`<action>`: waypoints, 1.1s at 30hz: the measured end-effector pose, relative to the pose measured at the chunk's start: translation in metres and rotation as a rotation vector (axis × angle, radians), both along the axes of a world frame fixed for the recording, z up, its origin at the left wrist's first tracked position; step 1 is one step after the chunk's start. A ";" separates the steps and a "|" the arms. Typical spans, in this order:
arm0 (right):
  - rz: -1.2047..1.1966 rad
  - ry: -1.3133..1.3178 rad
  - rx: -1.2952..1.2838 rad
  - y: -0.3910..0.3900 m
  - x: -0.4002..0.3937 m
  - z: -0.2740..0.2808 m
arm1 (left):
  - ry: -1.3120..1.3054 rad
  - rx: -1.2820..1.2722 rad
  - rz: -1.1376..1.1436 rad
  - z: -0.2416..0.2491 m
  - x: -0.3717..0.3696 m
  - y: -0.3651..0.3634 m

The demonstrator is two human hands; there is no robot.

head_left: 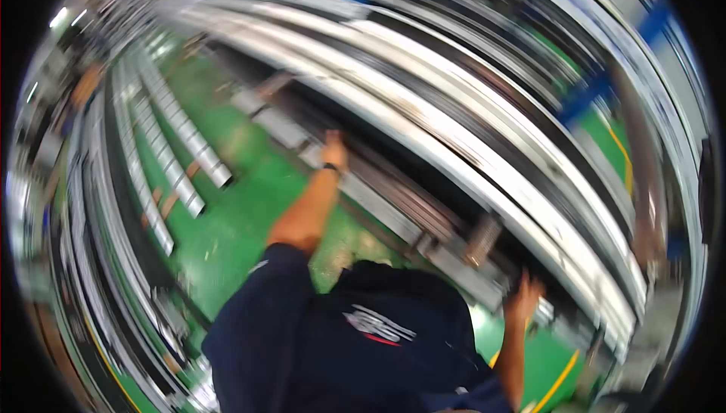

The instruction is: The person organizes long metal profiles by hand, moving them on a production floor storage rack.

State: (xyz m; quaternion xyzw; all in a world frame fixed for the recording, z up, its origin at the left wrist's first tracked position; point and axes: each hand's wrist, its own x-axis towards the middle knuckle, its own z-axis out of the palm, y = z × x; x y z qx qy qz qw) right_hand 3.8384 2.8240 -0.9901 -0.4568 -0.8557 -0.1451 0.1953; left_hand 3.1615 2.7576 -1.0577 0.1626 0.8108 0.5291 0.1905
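Observation:
The view is blurred by motion. My left hand [333, 152], with a dark band at the wrist, reaches far forward and lies closed on a long grey metal profile [393, 212] that runs diagonally along a rack. My right hand [524, 296] is lower right, its fingers raised against the same run of profiles near a metal bracket [484, 240]. The blur hides whether it grips. My dark blue shirt [363, 337] fills the bottom of the view.
Stacks of long silvery profiles [484, 148] fill the rack across the upper right, with blue rack posts [590, 95]. More profile bundles [162, 148] lie on the green floor [249, 186] at left. A yellow floor line [556, 383] runs at lower right.

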 end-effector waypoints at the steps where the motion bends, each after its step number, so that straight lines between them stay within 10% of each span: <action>1: -0.082 0.012 -0.033 -0.003 -0.019 0.000 | 0.801 -0.383 -0.115 -0.016 -0.035 0.011; 7: 0.218 0.072 -0.011 0.052 -0.154 0.027 | -0.753 0.612 -0.462 -0.033 -0.138 -0.118; 9: 0.077 -0.012 -0.038 0.057 -0.181 0.018 | -0.574 0.194 0.074 0.030 -0.147 -0.076; 13: 0.124 -0.084 -0.074 0.065 -0.213 0.039 | -0.776 0.160 0.422 -0.005 -0.201 -0.092; 28: -0.026 -0.061 0.048 0.052 -0.191 -0.034 | -0.819 0.488 0.676 -0.032 -0.101 -0.109; 31: -0.025 -0.157 -0.405 -0.021 -0.178 0.033 | -0.773 0.375 0.666 -0.004 -0.075 -0.122; 33: 0.205 -0.054 -1.035 -0.034 -0.164 0.101 | -0.237 0.049 0.800 0.007 -0.054 -0.157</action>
